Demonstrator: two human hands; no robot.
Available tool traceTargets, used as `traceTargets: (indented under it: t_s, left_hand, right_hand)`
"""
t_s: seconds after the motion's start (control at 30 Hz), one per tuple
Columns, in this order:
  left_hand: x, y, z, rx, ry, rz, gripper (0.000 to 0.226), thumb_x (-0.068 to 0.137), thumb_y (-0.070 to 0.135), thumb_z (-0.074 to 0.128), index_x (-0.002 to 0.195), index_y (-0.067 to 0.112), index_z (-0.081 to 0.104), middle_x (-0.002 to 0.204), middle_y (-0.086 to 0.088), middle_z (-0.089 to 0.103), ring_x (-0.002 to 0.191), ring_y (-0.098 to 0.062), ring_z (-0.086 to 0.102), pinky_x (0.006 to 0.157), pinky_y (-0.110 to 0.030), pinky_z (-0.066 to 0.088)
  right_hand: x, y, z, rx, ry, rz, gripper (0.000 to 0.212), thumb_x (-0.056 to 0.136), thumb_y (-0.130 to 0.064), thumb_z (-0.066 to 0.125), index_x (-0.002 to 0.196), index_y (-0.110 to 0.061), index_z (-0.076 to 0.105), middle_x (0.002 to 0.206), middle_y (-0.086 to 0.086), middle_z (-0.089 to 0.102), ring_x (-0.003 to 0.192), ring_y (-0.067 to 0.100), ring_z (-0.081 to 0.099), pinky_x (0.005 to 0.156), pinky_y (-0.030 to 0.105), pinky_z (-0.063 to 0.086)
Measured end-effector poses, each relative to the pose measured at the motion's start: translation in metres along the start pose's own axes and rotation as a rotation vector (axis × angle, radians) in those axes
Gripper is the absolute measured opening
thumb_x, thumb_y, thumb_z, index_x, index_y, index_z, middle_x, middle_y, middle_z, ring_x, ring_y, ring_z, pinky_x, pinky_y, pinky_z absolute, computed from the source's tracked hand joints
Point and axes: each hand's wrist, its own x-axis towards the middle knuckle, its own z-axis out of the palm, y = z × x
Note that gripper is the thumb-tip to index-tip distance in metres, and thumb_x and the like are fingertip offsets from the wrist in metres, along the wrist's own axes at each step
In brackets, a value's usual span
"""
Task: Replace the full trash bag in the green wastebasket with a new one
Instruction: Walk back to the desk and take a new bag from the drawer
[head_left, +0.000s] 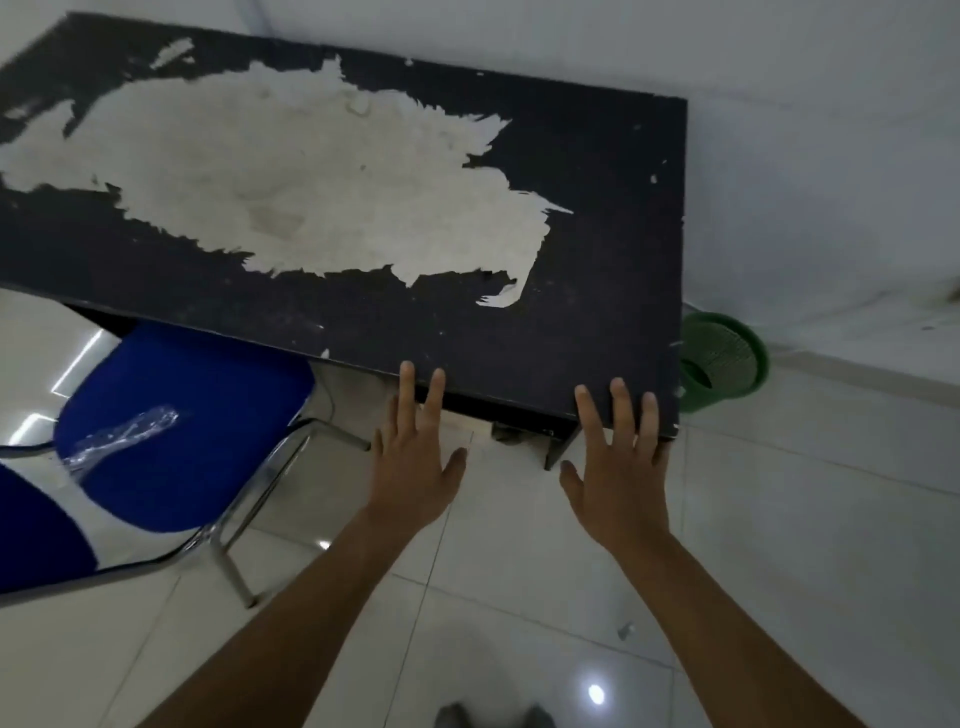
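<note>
The green wastebasket (724, 361) stands on the floor by the wall, partly hidden behind the right end of the black desk (597, 234); I cannot tell whether a bag is inside. A rolled clear plastic bag (122, 436) lies on the blue chair seat (182, 426) at the left. My left hand (415, 457) and my right hand (618, 467) are held out flat with fingers spread, both empty, in front of the desk's near edge. The right hand is about a hand's width left of the wastebasket in the view.
The desk top is worn, with a large pale peeled patch. The chair's metal legs (228, 561) stand left of my arms. White tiled floor lies below, the white wall behind the wastebasket. My feet (493, 717) show at the bottom edge.
</note>
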Motion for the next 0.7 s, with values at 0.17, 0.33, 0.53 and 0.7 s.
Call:
traceTargets:
  t_s: [0.17, 0.33, 0.53, 0.7]
  left_hand:
    - [0.023, -0.02, 0.059, -0.215, 0.475, 0.27, 0.082, 0.084, 0.01, 0.068, 0.152, 0.01, 0.022, 0.162, -0.015, -0.004, 0.151, -0.018, 0.004, 0.103, -0.029, 0.042]
    - [0.05, -0.032, 0.096, -0.299, 0.722, 0.403, 0.072, 0.086, 0.003, 0.062, 0.148, 0.012, 0.027, 0.162, -0.008, -0.001, 0.145, -0.033, 0.026, 0.092, -0.034, 0.054]
    - [0.057, -0.03, 0.108, -0.155, 0.927, 0.371, 0.082, 0.078, 0.022, 0.064, 0.151, 0.023, 0.027, 0.162, -0.009, 0.012, 0.127, -0.028, 0.038, 0.089, -0.041, 0.046]
    - [0.034, -0.049, 0.077, 0.227, 0.868, 0.277, 0.084, 0.076, 0.039, 0.06, 0.15, 0.038, 0.023, 0.157, 0.0, 0.025, 0.133, -0.034, 0.026, 0.096, -0.05, 0.032]
  right_hand:
    - [0.026, 0.0, 0.057, 0.081, 0.627, -0.128, 0.062, 0.084, -0.019, 0.061, 0.142, -0.017, 0.04, 0.145, 0.016, 0.032, 0.131, 0.047, 0.027, 0.11, 0.055, 0.028]
    - [0.053, 0.007, 0.088, 0.122, 1.1, -0.23, 0.044, 0.081, -0.008, 0.055, 0.125, -0.011, 0.054, 0.128, 0.012, 0.039, 0.117, 0.035, 0.032, 0.105, 0.049, 0.034]
    - [0.055, 0.008, 0.095, 0.117, 1.171, -0.204, 0.048, 0.076, -0.011, 0.049, 0.124, -0.011, 0.052, 0.126, 0.01, 0.037, 0.121, 0.033, 0.028, 0.096, 0.042, 0.034]
    - [0.03, 0.002, 0.081, 0.108, 0.9, -0.143, 0.064, 0.074, -0.017, 0.056, 0.136, -0.018, 0.042, 0.14, 0.015, 0.042, 0.134, 0.037, 0.025, 0.092, 0.051, 0.039]
